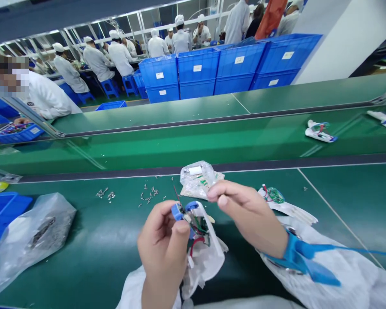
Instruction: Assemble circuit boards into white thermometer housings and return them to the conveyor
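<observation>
My left hand (164, 249) is closed on an opened white-and-blue plastic device (214, 246), its thumb and forefinger at a small blue part (177, 212) on its top. Red, green and dark wires show inside the shell. A thin dark stick or wire points up from the blue part. To the right, my right hand (244, 210) is raised apart from the device, thumb and fingers drawn together; anything between the tips cannot be made out. Behind those fingertips lies a clear plastic bag (197, 176) of small parts. A blue wrist strap (296, 253) circles my right wrist.
Loose small metal parts (149, 194) lie on the green table, with a bag (48, 231) and blue bin (6, 214) at left. Another white shell with a circuit board (275, 195) sits at right. A device (320, 131) rests on the green strip beyond. A co-worker (48, 94) leans in at far left.
</observation>
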`<action>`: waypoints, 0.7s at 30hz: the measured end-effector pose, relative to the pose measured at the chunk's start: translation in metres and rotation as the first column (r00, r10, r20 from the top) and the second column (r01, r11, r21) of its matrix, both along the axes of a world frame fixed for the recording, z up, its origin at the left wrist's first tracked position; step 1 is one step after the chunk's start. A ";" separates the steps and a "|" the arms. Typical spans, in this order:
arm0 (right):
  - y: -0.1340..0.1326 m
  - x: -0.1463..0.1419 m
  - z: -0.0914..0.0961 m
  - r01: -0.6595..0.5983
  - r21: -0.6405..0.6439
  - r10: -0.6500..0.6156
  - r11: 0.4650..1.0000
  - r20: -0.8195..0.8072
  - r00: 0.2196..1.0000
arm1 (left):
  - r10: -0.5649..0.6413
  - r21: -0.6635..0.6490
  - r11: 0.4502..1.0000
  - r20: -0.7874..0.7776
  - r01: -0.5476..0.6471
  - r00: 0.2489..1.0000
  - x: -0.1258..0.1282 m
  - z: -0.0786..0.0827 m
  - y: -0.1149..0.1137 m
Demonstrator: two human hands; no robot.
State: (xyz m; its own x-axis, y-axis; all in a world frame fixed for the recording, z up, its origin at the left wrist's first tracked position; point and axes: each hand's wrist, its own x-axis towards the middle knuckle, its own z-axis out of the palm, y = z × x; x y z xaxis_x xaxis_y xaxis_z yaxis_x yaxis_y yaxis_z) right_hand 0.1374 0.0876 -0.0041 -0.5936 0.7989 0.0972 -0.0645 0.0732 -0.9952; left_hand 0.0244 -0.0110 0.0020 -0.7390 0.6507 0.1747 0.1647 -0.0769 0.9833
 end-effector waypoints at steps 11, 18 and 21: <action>-0.001 -0.011 0.017 -0.293 -0.016 0.293 0.956 0.040 0.955 | -0.152 -0.070 0.987 -0.178 0.141 0.972 -0.004 -0.002 0.001; 0.024 0.000 0.012 0.024 0.315 -0.090 0.949 0.196 0.976 | -0.093 -0.038 0.993 0.326 0.111 0.941 0.000 -0.001 0.010; 0.024 0.007 0.014 0.151 0.418 -0.243 0.896 0.176 0.954 | -0.094 -0.024 0.993 0.389 0.112 0.917 0.000 0.000 0.014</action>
